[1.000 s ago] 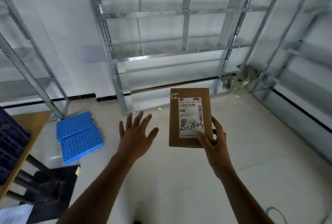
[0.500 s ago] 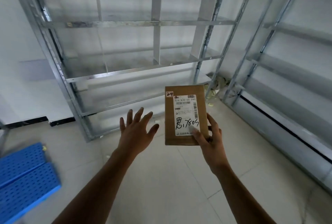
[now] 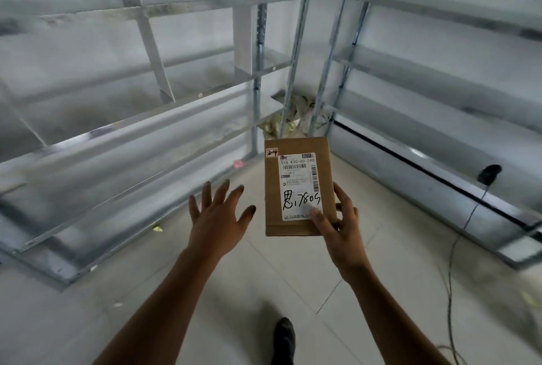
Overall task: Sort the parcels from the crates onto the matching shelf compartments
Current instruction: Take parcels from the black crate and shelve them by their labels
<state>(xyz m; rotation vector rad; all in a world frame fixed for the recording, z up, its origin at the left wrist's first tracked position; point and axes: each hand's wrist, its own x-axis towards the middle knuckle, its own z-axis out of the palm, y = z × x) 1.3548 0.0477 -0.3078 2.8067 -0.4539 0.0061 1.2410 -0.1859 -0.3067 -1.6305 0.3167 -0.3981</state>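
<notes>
A flat brown cardboard parcel (image 3: 299, 188) with a white shipping label and a small "24" tag at its top left is held upright in front of me. My right hand (image 3: 340, 227) grips its lower right corner, thumb on the label. My left hand (image 3: 218, 218) hovers to the left of the parcel, fingers spread, holding nothing. A metal shelf unit (image 3: 146, 118) with bare compartments stands ahead on the left, and a second metal shelf unit (image 3: 440, 101) runs along the right.
Crumpled paper litter (image 3: 290, 118) lies in the corner between the two shelf units. A thin black cable (image 3: 457, 235) with a dark plug trails over the floor at the right. My dark shoe (image 3: 284, 338) shows at the bottom. Light floor tiles stretch between the shelves.
The view has swung right and closer to the shelf corner; the blue crates and the table at the left have left the view. Both hands keep their pose, with the parcel still in the right one.
</notes>
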